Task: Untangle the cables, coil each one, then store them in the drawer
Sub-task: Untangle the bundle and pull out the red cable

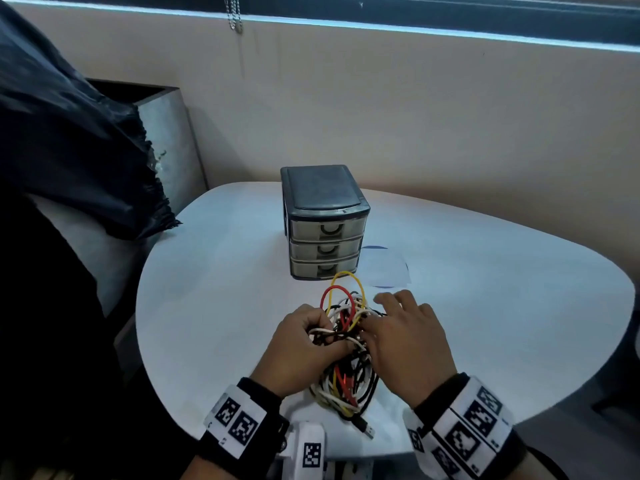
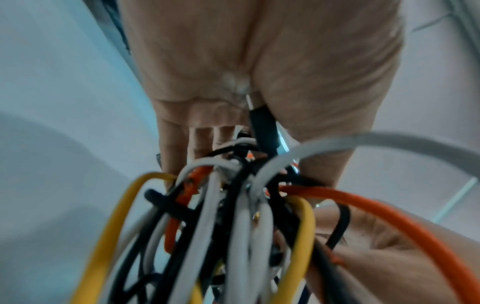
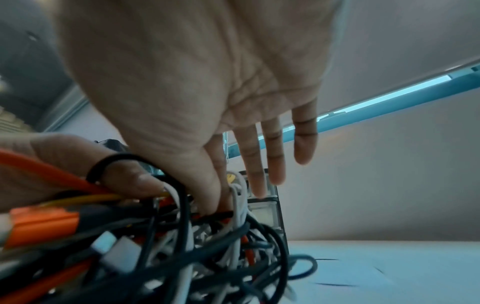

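A tangle of cables [image 1: 346,358], white, black, yellow and red, lies on the white table [image 1: 207,306] near its front edge. My left hand [image 1: 311,327] grips the tangle's left side with curled fingers; the left wrist view shows these fingers [image 2: 197,142] wrapped round several strands of the tangle [image 2: 233,226]. My right hand [image 1: 374,327] pinches strands [image 3: 239,205] with thumb and forefinger [image 3: 207,195], its other fingers stretched out. Behind the tangle stands a small grey drawer unit [image 1: 325,230], [image 3: 270,205], with all three drawers closed.
A black USB plug [image 1: 367,429] trails from the tangle toward the table's front edge. A sheet of paper [image 1: 384,268] lies right of the drawer unit. Dark cloth [image 1: 69,150] and a grey box [image 1: 169,133] stand off the table's left side.
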Demonstrator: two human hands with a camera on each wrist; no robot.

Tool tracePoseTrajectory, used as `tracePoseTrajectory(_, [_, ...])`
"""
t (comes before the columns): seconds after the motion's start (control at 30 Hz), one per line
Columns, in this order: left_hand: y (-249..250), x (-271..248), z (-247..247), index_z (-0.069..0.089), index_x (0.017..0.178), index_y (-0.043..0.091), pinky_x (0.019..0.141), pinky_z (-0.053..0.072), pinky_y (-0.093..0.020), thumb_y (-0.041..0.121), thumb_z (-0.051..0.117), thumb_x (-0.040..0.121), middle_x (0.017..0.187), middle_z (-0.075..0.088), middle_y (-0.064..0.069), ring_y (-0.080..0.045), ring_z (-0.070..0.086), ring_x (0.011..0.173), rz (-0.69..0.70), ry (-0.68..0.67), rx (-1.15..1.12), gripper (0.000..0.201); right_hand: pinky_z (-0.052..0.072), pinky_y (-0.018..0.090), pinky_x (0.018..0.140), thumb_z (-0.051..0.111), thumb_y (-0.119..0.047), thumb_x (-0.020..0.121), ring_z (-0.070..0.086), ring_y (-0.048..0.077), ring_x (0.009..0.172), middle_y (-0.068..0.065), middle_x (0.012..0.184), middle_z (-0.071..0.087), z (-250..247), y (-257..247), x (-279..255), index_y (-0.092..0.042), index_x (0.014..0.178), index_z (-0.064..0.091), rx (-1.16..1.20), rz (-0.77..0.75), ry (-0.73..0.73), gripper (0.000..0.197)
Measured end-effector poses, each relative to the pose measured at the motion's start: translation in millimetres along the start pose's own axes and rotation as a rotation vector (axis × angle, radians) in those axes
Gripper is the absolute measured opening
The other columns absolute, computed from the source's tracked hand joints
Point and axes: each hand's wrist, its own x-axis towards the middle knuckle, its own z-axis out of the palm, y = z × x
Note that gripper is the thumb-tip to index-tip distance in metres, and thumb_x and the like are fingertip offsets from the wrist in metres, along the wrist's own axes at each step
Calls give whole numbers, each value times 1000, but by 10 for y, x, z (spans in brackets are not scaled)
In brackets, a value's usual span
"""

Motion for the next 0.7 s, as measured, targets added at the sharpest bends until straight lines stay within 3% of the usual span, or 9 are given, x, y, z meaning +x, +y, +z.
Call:
tracePoseTrajectory(0.1, [40,5,56,55,63,24,68,43,-17,22,87,69,79,58,6,-4,56,71,49,7,80,32,42,35,57,82,-24,55,59,27,77,-3,77,63,7,68,26,-30,59,68,-36,5,-76,16])
tracePoseTrajectory(0.27, [105,-9,82,52,62,30,73,48,-26,25,83,68,83,56,7,-8,58,77,67,-23,151,31,39,34,55,79,-18,54,57,26,72,-3,70,57,-25,96,25,-26,60,65,-32,-47,-69,16])
tracePoseTrajectory(0.47, [259,0,96,46,67,29,76,47,-32,22,76,76,91,52,5,-16,55,83,35,-24,381,32,42,32,57,52,-25,74,54,24,78,-3,82,54,53,69,-59,-22,77,63,122,-46,-39,11])
tracePoseTrajectory(0.53, [275,5,85,45,67,31,77,47,-33,22,75,77,91,52,5,-17,55,84,28,-44,403,33,44,32,59,51,-26,78,53,23,81,-3,84,53,67,83,-74,-22,79,61,191,-23,-50,11])
tracePoseTrajectory(0.7, [237,-4,42,46,67,33,69,39,-24,24,81,76,89,53,8,-13,52,82,-2,-94,367,37,45,33,80,55,-27,89,44,18,101,-6,98,48,30,138,-127,-22,86,60,327,-10,-195,8])
